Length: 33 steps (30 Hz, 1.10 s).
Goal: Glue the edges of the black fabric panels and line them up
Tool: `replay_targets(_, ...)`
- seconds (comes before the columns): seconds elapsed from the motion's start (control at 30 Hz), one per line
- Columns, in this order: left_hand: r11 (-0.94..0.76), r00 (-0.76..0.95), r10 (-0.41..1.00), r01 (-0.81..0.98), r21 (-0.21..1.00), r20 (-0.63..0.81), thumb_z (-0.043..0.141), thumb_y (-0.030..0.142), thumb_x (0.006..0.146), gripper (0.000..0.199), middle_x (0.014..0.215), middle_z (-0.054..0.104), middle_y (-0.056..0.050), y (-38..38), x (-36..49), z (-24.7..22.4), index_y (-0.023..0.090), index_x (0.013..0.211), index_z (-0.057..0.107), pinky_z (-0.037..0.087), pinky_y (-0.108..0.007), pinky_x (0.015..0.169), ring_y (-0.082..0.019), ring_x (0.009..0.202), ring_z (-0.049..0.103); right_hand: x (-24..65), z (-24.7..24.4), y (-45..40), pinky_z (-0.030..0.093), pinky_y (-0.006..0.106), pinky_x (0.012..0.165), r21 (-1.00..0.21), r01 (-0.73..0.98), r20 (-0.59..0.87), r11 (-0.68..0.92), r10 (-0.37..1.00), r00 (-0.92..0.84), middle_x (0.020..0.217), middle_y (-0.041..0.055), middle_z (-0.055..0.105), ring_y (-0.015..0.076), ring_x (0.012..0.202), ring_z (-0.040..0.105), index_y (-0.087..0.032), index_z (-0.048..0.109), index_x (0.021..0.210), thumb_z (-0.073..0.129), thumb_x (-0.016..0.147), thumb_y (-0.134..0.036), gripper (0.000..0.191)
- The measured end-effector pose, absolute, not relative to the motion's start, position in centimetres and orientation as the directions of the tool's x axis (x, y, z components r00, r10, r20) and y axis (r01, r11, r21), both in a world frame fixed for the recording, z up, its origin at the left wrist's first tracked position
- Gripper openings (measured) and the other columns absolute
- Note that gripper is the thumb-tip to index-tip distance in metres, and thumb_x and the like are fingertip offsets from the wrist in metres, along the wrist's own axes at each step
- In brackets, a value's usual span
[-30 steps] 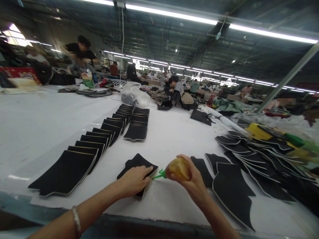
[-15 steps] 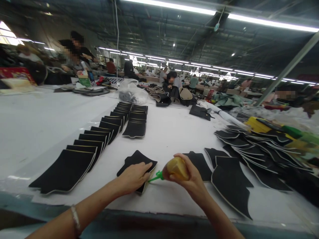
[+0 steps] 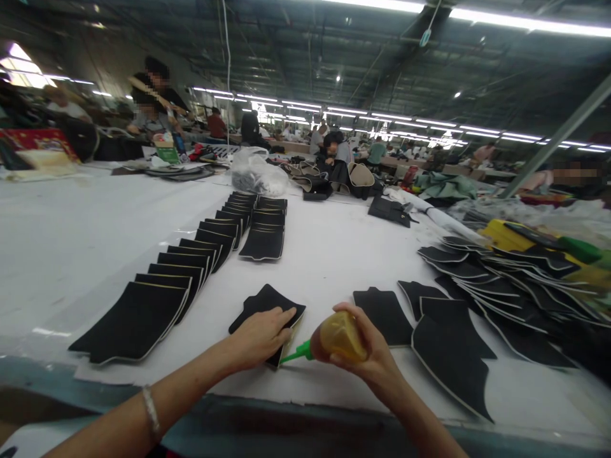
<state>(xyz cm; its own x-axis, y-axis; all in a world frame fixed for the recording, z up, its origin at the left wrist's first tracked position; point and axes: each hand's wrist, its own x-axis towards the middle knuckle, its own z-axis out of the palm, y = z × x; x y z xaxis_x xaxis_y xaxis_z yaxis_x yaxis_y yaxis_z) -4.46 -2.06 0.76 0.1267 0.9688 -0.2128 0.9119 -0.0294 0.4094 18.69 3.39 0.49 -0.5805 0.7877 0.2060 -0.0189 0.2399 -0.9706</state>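
Observation:
A black cut panel [image 3: 266, 300] lies on the white-covered table in front of me. My left hand [image 3: 262, 336] rests flat on it, fingers stretched toward its right corner. My right hand [image 3: 370, 346] is wrapped round a glue bottle [image 3: 340, 336] holding amber liquid, tilted on its side. The bottle's thin green nozzle [image 3: 298, 352] points left, its tip at the panel's near right edge. Part of the panel is hidden beneath my left hand. Just right of the bottle lies another black panel [image 3: 382, 312].
Overlapping black panels form a long row [image 3: 133, 318] at left and a shorter row [image 3: 262, 242] beside it. More panels are heaped [image 3: 496, 292] at right, near a yellow object [image 3: 508, 235]. A clear plastic bag [image 3: 258, 173] sits farther back. People work beyond the table.
The nozzle tip has moved along the panel's right edge toward me, with my right hand and the bottle. My left hand stays on the panel. The whole view has shifted slightly.

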Motion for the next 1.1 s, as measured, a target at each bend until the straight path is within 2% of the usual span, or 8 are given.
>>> replay_targets(0.2,-0.037,0.128,0.969,0.922,0.385,-0.213,0.026,0.034,0.093,0.055,0.111,0.059,-0.013,-2.1,-4.5,0.6,0.015,0.143,0.036,0.045,-0.04,0.087,-0.029,0.098,0.061,18.9,0.5,3.9,0.045,0.027,0.075,-0.956,0.009,0.239,0.294,0.792,-0.562,0.099,0.0001,0.055,0.0186,0.082,0.054,-0.028,0.052,0.118,0.081,0.071,-0.034,0.055)
replay_targets(0.37,-0.035,0.129,0.967,0.921,0.389,-0.218,0.026,0.032,0.093,0.055,0.111,0.058,-0.013,-2.1,-4.5,0.4,0.014,0.144,0.035,0.045,-0.039,0.089,-0.028,0.098,0.06,19.0,0.4,3.5,0.045,0.025,0.074,-0.97,-0.049,0.218,0.239,0.758,-0.615,0.098,-0.0013,0.055,0.0178,0.082,0.053,-0.03,0.052,0.119,0.081,0.07,-0.034,0.057)
replay_targets(0.47,-0.037,0.129,0.966,0.927,0.373,-0.226,0.026,0.033,0.093,0.055,0.112,0.058,-0.014,-2.1,-4.4,0.5,0.013,0.144,0.034,0.045,-0.04,0.087,-0.028,0.096,0.061,19.1,0.4,4.0,0.045,0.025,0.073,-0.964,-0.036,0.228,0.262,0.754,-0.616,0.094,-0.0017,0.056,0.0175,0.08,0.054,-0.029,0.053,0.118,0.081,0.07,-0.034,0.056)
replay_targets(0.8,-0.014,0.123,0.963,0.913,0.407,-0.241,0.024,0.038,0.095,0.055,0.116,0.056,-0.013,-2.2,-4.4,0.8,0.016,0.145,0.034,0.045,-0.036,0.087,-0.026,0.099,0.059,19.3,0.3,6.2,0.046,0.029,0.079,-0.904,0.038,0.355,0.425,0.798,-0.487,0.105,0.0016,0.054,0.0197,0.085,0.055,-0.027,0.051,0.119,0.078,0.075,-0.034,0.052)
replay_targets(0.97,-0.02,0.131,0.962,0.91,0.413,-0.242,0.024,0.037,0.095,0.055,0.114,0.057,-0.012,-2.1,-4.5,0.6,0.016,0.145,0.034,0.044,-0.038,0.088,-0.026,0.097,0.059,19.3,0.6,5.4,0.047,0.028,0.076,-0.931,0.025,0.291,0.365,0.779,-0.556,0.096,-0.0003,0.056,0.0184,0.08,0.056,-0.028,0.051,0.118,0.078,0.075,-0.035,0.052)
replay_targets(1.1,-0.001,0.119,0.957,0.913,0.408,-0.264,0.024,0.037,0.095,0.055,0.116,0.056,-0.013,-2.1,-4.4,0.8,0.016,0.145,0.032,0.044,-0.037,0.087,-0.026,0.098,0.059,19.2,0.4,6.0,0.047,0.028,0.074,-0.92,0.027,0.329,0.39,0.809,-0.487,0.096,0.0002,0.055,0.0188,0.08,0.055,-0.026,0.049,0.118,0.078,0.075,-0.037,0.053)
